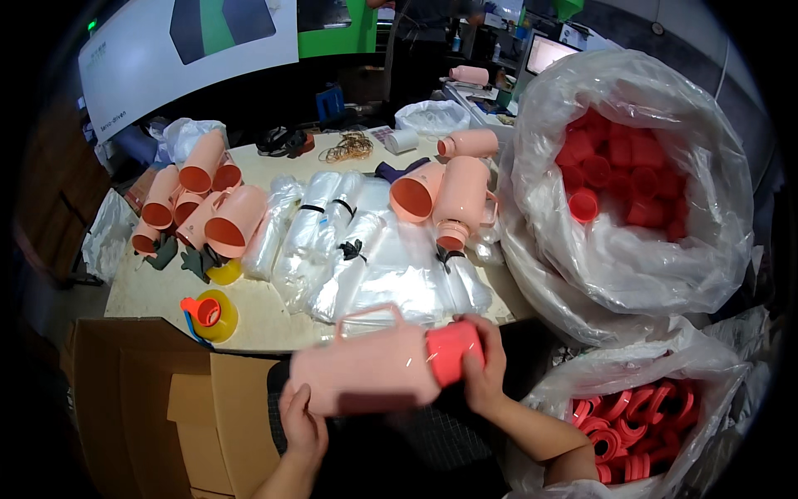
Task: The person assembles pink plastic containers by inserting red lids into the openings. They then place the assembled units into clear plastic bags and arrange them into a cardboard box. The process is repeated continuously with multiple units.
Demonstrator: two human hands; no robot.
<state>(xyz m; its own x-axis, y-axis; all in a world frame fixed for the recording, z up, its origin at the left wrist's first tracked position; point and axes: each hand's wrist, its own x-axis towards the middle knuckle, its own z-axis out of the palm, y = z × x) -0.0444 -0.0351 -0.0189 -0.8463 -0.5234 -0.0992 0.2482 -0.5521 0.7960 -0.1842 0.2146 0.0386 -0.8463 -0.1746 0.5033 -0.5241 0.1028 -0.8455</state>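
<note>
A pink handled jug [366, 370] lies on its side in the air above my lap, its handle upward. My left hand [301, 420] supports its base end from below, fingers wrapped round the edge. At the other end a red cup-shaped cap [454, 353] covers the neck, and my right hand [489, 366] grips that cap. Beyond the jug, rolls of clear plastic bags [332, 241] lie on the table, bound with dark ties. Right of them, another pink jug [462, 200] lies with its neck toward me, beside an open pink shell [418, 193].
Several pink shells [237, 220] are stacked at the table's left. Near them is a yellow round piece [220, 316] with an orange ring. An open cardboard box [137, 333] stands at lower left. At right, plastic sacks hold red cups [583, 205] and red lid parts [607, 441].
</note>
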